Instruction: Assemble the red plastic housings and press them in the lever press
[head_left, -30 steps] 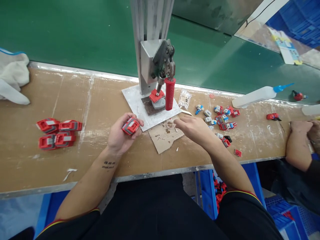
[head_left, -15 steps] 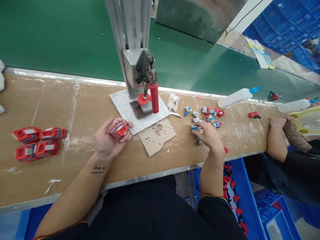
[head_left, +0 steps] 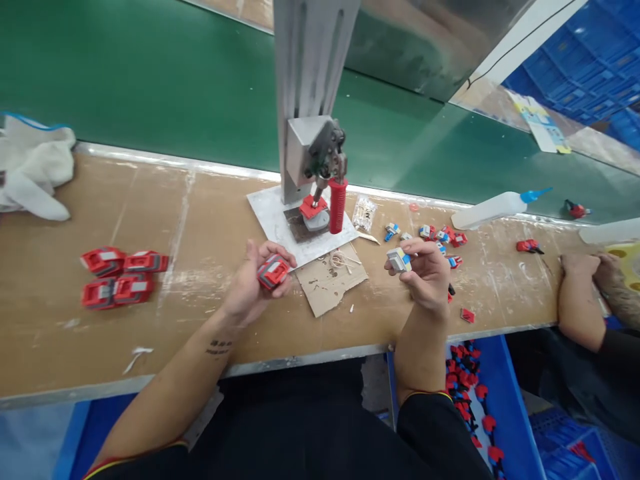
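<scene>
My left hand [head_left: 254, 283] holds a red and grey plastic toy part [head_left: 273, 271] in its fingers, in front of the press's metal base plate [head_left: 267, 210]. Raised over the table, my right hand [head_left: 425, 273] pinches a small grey, white and blue plastic piece [head_left: 399, 260] between thumb and fingers. Behind both hands stands a toggle press with a red handle [head_left: 338, 207]; a red pad [head_left: 313, 207] is under its plunger. Several small blue, white and red pieces [head_left: 443, 235] lie beyond my right hand.
Several red and grey parts [head_left: 133, 288] sit grouped at the left, below a white glove [head_left: 37, 167]. Torn cardboard [head_left: 325, 293], a bag of cotton swabs [head_left: 364, 213] and a white bottle [head_left: 493, 208] lie on the table. Another person's hands [head_left: 580, 267] rest at the right.
My right hand has lifted a grey, white and blue piece from the pile and turned it upward. My left hand still holds the red part. The view has swung left.
</scene>
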Available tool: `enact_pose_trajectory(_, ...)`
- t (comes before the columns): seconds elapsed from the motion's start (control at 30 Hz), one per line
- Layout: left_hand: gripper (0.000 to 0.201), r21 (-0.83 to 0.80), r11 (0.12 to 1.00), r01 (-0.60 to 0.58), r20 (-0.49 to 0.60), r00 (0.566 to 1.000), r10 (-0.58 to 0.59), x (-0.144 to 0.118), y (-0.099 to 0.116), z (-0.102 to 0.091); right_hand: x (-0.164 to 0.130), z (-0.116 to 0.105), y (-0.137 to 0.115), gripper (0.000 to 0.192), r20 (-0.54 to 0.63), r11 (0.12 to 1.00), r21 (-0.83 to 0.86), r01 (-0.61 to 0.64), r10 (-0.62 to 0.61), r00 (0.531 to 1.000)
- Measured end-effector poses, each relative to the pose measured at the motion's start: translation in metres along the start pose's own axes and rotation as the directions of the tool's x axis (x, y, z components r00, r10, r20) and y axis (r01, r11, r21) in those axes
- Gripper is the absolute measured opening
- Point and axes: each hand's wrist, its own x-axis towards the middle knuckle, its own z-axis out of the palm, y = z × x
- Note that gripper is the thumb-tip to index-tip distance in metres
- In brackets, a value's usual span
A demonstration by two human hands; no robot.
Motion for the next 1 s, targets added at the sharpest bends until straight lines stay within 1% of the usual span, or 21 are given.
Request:
enact_pose_trajectory(0.1, 0.074, 0.015, 1.0, 0.019, 0.013, 1.0, -0.019, -0.003, -0.002, 0.005, 0.018, 0.043, -0.009, 0.039, 0.068, 0.976, 0.212, 0.047, -0.062, 0.996)
enact_pose_trajectory(0.2, 0.082, 0.006, 0.998, 0.059, 0.013, 0.998, -0.059, -0.004, -0.005, 0.008, 0.025, 0.076, -0.007, 0.043, 0.092, 0.927, 0.375, 0.006, -0.044, 0.995)
enact_pose_trajectory(0.27, 0.085, -0.007, 0.998, 0.065, 0.028, 0.998, -0.064, -0.006, -0.007, 0.008, 0.025, 0.089, 0.0, 0.047, 0.078, 0.894, 0.448, -0.034, -0.001, 0.997)
enact_pose_trajectory(0.33, 0.086, -0.018, 0.998, 0.064, 0.076, 0.995, -0.062, -0.008, -0.009, 0.007, 0.023, 0.094, 0.008, 0.049, 0.049, 0.882, 0.468, -0.049, 0.03, 0.998)
enact_pose_trajectory(0.37, 0.086, -0.025, 0.998, 0.064, 0.105, 0.993, -0.061, -0.009, -0.01, 0.006, 0.021, 0.094, 0.011, 0.049, 0.029, 0.89, 0.453, -0.04, 0.03, 0.999)
enact_pose_trajectory(0.43, 0.085, -0.039, 0.997, 0.063, 0.154, 0.986, -0.057, -0.01, -0.013, 0.005, 0.018, 0.091, 0.015, 0.046, 0.002, 0.928, 0.372, -0.011, 0.011, 1.0)
enact_pose_trajectory(0.5, 0.085, -0.061, 0.997, 0.048, 0.171, 0.985, -0.037, -0.01, -0.015, 0.004, 0.013, 0.089, 0.016, 0.042, -0.004, 0.958, 0.288, 0.011, -0.01, 1.0)
enact_pose_trajectory(0.63, 0.086, -0.087, 0.996, 0.011, 0.142, 0.99, 0.001, -0.007, -0.016, 0.005, 0.003, 0.09, 0.009, 0.035, 0.028, 0.969, 0.246, 0.028, -0.037, 0.999)
enact_pose_trajectory(0.77, 0.086, -0.061, 0.998, -0.009, 0.097, 0.995, 0.015, -0.005, -0.017, 0.008, -0.005, 0.097, 0.0, 0.038, 0.064, 0.989, 0.14, 0.049, -0.059, 0.996)
enact_pose_trajectory(0.83, 0.085, -0.021, 0.998, -0.058, 0.057, 0.997, 0.059, -0.006, -0.02, 0.01, -0.008, 0.101, -0.001, 0.038, 0.095, 0.998, 0.046, 0.047, -0.051, 0.994)
enact_pose_trajectory(0.9, 0.082, 0.039, 0.991, -0.129, 0.023, 0.991, 0.128, -0.009, -0.024, 0.011, -0.01, 0.106, 0.0, 0.034, 0.125, 0.997, -0.065, 0.032, -0.024, 0.992)
enact_pose_trajectory(1.0, 0.077, 0.152, 0.956, -0.253, 0.012, 0.967, 0.254, -0.014, -0.034, 0.014, -0.011, 0.113, -0.001, 0.036, 0.112, 0.978, -0.206, -0.039, 0.064, 0.992)
